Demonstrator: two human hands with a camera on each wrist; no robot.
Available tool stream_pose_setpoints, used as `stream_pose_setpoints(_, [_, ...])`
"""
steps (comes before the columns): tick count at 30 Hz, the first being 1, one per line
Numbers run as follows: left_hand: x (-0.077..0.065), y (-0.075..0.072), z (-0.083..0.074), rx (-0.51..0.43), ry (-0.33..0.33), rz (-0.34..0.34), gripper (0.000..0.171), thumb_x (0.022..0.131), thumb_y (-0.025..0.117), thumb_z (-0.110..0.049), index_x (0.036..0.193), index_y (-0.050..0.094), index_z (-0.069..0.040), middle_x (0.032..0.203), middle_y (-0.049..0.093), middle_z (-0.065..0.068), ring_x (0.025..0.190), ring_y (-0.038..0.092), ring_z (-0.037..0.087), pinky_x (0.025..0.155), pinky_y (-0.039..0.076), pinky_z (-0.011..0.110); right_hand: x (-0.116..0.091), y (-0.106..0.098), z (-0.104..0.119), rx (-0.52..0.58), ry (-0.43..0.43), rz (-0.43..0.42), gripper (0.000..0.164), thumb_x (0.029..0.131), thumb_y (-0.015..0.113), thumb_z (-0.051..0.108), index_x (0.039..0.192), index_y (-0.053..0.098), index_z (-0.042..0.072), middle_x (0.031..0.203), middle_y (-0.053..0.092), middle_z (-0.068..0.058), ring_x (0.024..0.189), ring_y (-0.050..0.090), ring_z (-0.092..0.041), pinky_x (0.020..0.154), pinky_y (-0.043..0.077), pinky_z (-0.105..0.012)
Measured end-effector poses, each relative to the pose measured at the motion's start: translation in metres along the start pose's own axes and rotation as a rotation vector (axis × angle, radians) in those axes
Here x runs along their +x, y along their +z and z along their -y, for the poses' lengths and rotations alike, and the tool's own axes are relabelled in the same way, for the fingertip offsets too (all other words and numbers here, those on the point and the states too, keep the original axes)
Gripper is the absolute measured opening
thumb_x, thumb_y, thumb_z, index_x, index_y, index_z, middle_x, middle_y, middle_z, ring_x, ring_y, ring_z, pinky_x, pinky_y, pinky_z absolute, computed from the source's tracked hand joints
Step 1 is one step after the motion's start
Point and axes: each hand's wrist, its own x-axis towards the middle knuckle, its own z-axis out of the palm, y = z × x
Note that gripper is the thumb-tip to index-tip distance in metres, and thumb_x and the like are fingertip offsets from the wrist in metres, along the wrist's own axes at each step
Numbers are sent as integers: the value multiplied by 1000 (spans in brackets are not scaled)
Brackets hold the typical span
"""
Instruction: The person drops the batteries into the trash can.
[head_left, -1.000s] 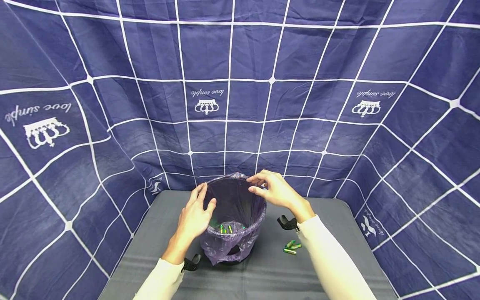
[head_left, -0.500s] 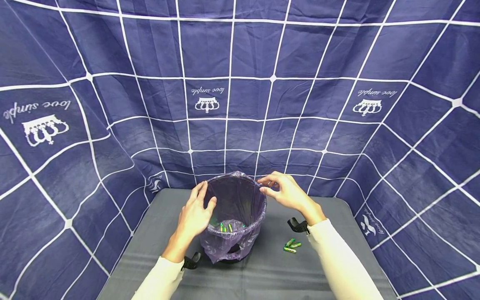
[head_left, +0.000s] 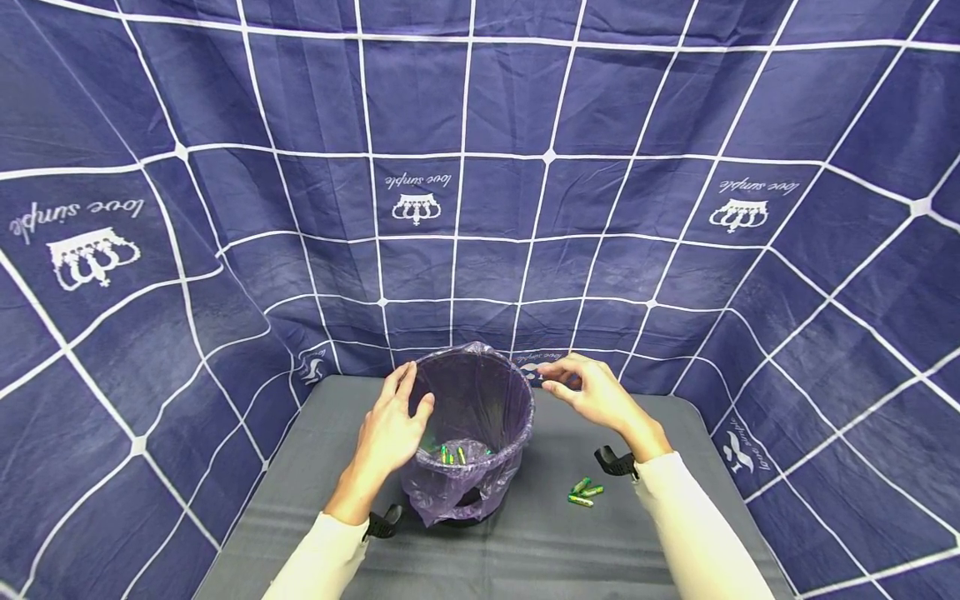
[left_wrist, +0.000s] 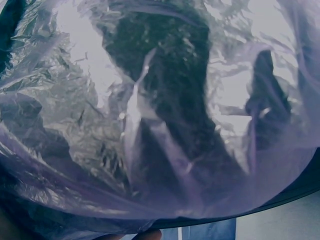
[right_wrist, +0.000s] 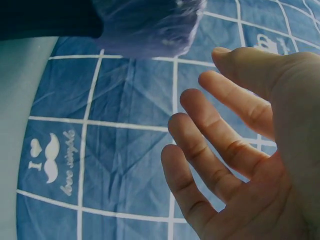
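A dark trash can [head_left: 455,523] lined with a translucent purple bag [head_left: 498,471] stands in the middle of the grey table in the head view. My left hand [head_left: 390,429] rests along its left rim with the fingers extended and the thumb apart, overlapping the opening. The bag [left_wrist: 165,165] fills most of the left wrist view, with fingertips at the bottom edge. My right hand [head_left: 596,396] is in the air to the right of the rim, fingers relaxed, with nothing in it; the right wrist view shows its bare palm. Several green batteries [head_left: 452,456] show inside the can.
A small group of green batteries [head_left: 585,492] lies on the grey table [head_left: 555,550] right of the can. Blue gridded cloth [head_left: 495,200] hangs close behind the can and along both sides of the table.
My right hand has moved away from the can's right rim, rightward and slightly down. The left hand has stayed at the left rim. The can and the batteries have not moved.
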Motion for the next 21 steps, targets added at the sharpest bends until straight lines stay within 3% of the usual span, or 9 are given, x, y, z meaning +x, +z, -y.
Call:
stream_pose_setpoints(4, [0, 0, 0, 3, 0, 1, 74, 118, 59, -47, 183, 40, -17, 192, 35, 3, 154, 63, 56, 119, 53, 77, -9, 1, -12, -12, 19, -3, 20, 105, 88, 15, 125, 89, 13, 112, 84, 1, 95, 79, -10, 90, 70, -41])
stream_pose_setpoints(11, [0, 0, 0, -4, -2, 1, 74, 118, 59, -46, 183, 40, -16, 192, 35, 2, 154, 63, 56, 119, 53, 78, -25, 5, -33, 1, 57, -14, 17, 105, 87, 12, 122, 90, 13, 106, 83, 0, 90, 76, -4, 83, 66, -27])
stream_pose_setpoints(21, [0, 0, 0, -7, -5, 7, 74, 119, 59, -46, 184, 39, -18, 192, 34, 1, 154, 63, 55, 118, 53, 78, -50, 10, -61, -21, 143, 0, 16, 105, 88, 14, 121, 90, 15, 108, 85, 1, 91, 77, -3, 82, 64, -25])
